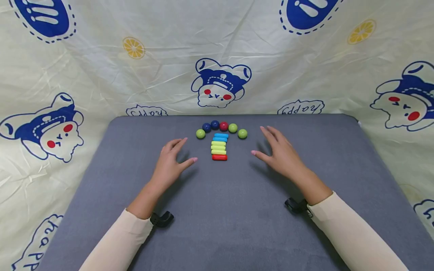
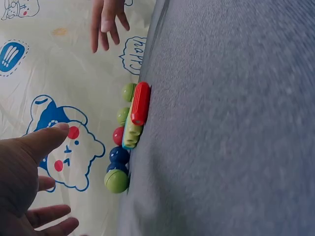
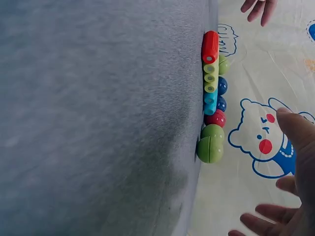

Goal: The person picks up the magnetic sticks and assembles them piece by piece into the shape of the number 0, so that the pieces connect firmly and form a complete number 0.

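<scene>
On the left, the left hand [image 1: 171,160] is above the grey mat [image 1: 101,180], with the fingers spread and relaxed and the thumb pointing toward the middle; it holds nothing and touches none of the pieces. Just to the right of this hand, in the centre of the mat near its far edge, there is a short column of small bars lying side by side: the red bar [image 1: 219,157] is the nearest one to the person, then come three yellow-green bars [image 1: 218,147], and two blue bars [image 1: 220,137] are at the far end. Around the far end of this column, six balls make an arch: a green ball [image 1: 200,133] at the left end, two dark blue balls [image 1: 211,125], one red ball [image 1: 223,126], and then two more green balls [image 1: 237,130] going down on the right side. To the right of the column, the right hand [image 1: 281,152] is also above the mat, wide open with straight fingers, holding nothing and apart from the pieces. Behind the mat hangs a cream cloth [image 1: 271,67] with blue cartoon bears and lemon slices.
</scene>
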Tool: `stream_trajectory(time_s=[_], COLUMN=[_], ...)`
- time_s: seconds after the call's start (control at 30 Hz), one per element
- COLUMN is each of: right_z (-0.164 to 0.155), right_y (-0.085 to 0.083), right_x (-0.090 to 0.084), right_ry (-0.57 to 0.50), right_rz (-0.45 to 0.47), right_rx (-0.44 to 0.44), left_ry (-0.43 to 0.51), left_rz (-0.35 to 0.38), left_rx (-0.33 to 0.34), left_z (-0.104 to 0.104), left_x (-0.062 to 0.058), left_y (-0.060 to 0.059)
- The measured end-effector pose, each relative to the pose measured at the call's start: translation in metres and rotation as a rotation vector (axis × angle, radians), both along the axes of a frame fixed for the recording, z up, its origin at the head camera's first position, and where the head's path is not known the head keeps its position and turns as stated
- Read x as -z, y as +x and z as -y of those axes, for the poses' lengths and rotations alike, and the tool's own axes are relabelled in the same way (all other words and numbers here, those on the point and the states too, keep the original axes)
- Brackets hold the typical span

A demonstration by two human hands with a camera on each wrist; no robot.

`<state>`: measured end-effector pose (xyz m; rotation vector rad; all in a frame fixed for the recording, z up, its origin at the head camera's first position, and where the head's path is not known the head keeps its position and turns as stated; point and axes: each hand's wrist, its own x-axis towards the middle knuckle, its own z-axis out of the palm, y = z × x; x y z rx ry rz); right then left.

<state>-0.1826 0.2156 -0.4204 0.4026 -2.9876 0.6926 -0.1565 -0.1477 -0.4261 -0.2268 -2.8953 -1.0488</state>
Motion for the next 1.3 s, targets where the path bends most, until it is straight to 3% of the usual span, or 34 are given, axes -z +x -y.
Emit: stream_trajectory(time_s=[0.37,0.67,0.97,1.3], right_z=[0.019,0.024,0.026,0.026], right_y=[-0.021,-0.034,-0.045,-0.057], right_x=[0.002,0.005,0.009,0.015], right_ry=[-0.049,-0.095,-0.121,-0.142], right_rz=[0.043,0.077,0.140,0.181], right_rx=[-0.036,-0.050,-0.040,-0.048], left_ry=[0.060,0.068,0.109,0.080], left_rz=[-0.013,0.036,0.051,0.089], left_rx=[0.100,0.108,0.157,0.153], left_z=[-0.017,-0.028,-0.037,-0.048], left_x=[0.008,0.015,0.019,0.023], left_y=[-0.004,-0.008,-0.014,-0.018])
